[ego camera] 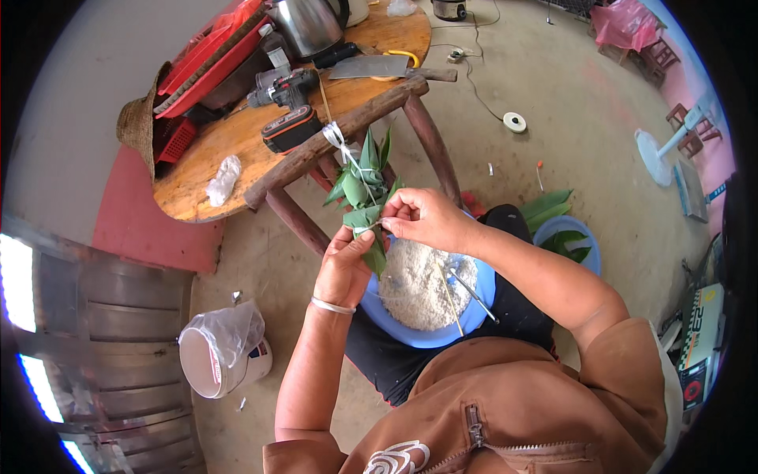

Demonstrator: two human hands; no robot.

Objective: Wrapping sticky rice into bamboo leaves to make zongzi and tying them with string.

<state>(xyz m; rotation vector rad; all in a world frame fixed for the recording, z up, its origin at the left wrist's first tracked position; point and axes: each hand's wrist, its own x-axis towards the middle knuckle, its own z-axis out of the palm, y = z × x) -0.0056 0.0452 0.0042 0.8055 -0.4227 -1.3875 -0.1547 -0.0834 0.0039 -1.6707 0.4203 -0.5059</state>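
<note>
My left hand [350,266] grips a leaf-wrapped bundle [362,218] with a pale tie around it. Beside it on the right, my right hand [423,218] pinches the end of that tie between thumb and finger. Just above hangs a cluster of green leaf-wrapped bundles [355,188], tied by white string [335,135] to a wooden pole of a frame. Under my hands, a blue basin [424,340] of white rice grains [417,290] rests on my lap. A metal-handled utensil [475,296] and a thin yellowish strip [450,302] lie across the rice.
A wooden table [207,172] ahead carries a cleaver [370,67], a cordless drill [290,89], a kettle [308,26] and red baskets [207,65]. Right of my knees stands a small blue basin [594,249] with leaves. A white bucket [201,367] with a plastic bag stands at left.
</note>
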